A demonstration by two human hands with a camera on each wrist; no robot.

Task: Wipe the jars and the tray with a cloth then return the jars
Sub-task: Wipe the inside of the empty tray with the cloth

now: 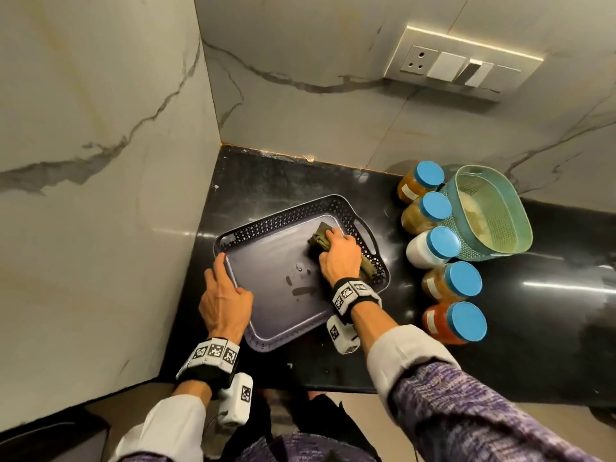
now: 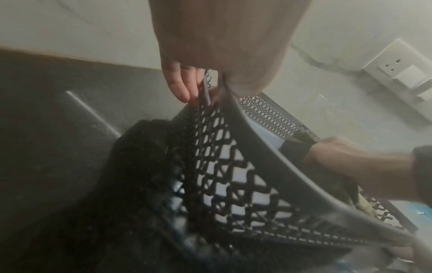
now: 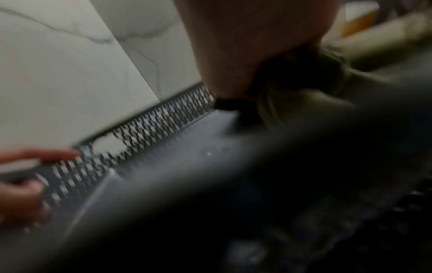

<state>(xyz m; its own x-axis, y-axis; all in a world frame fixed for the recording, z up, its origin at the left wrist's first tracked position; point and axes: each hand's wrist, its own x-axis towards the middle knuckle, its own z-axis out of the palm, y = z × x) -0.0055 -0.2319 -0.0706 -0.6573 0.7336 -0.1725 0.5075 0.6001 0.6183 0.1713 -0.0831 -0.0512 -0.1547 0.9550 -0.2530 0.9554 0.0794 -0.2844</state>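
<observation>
A dark blue-grey tray (image 1: 276, 315) with perforated walls lies on the black counter near the corner. My left hand (image 1: 225, 301) grips its left rim (image 2: 245, 118), thumb inside and fingers (image 2: 177, 83) outside. My right hand (image 1: 338, 258) presses and holds an olive-green cloth (image 1: 320, 240) on the tray floor at its far right side. The cloth (image 3: 292, 96) bunches under my palm in the blurred right wrist view. Several jars with blue lids (image 1: 443, 243) stand in a row right of the tray, outside it. Dark smears (image 1: 301, 290) mark the tray floor.
A green perforated basket (image 1: 490, 215) stands behind the jars at the right. Marble walls close the corner on the left and the back, with a switch panel (image 1: 463, 66) on the back wall. The counter's front edge (image 1: 300, 388) runs just below the tray.
</observation>
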